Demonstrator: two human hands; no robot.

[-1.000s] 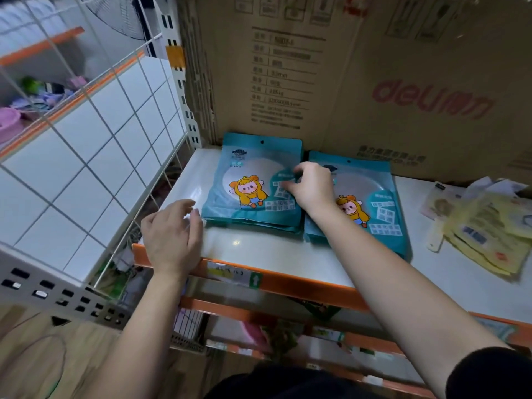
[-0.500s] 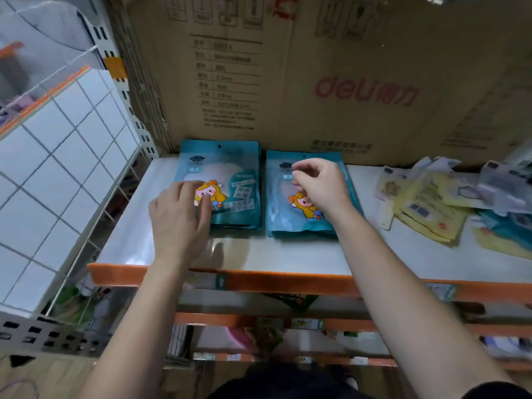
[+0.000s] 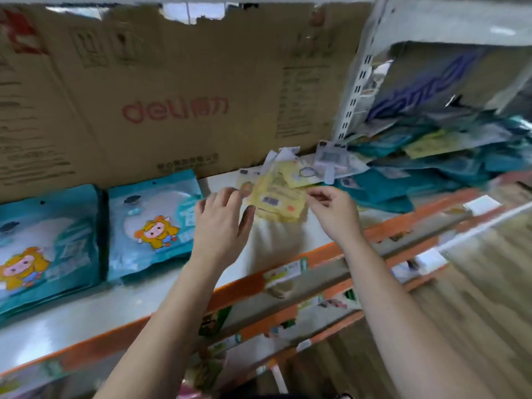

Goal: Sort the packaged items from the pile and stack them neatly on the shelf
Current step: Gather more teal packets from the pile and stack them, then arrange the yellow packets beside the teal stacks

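Centre frame: pulling yellow packet (image 3: pixel 277 200) from pile (image 3: pixel 431 159), pinched in right hand (image 3: pixel 331 210), left hand (image 3: pixel 220 226) loose-fingered alongside; next, stacking beside blue packs (image 3: pixel 152 223).

My right hand (image 3: pixel 334 214) pinches the right edge of a yellow packet (image 3: pixel 277 201) between thumb and forefinger. My left hand (image 3: pixel 221 226) lies open against its other edge, fingers straight. Just past my grip, loose yellow and white packets (image 3: pixel 328 162) overlap; the teal pile (image 3: pixel 431 171) spreads beyond my right hand. Beside my left hand sits a teal stack (image 3: pixel 152 223), a second teal stack (image 3: pixel 43 249) further out, both on the white shelf (image 3: pixel 273 246), with a cardboard box (image 3: pixel 172 110) behind
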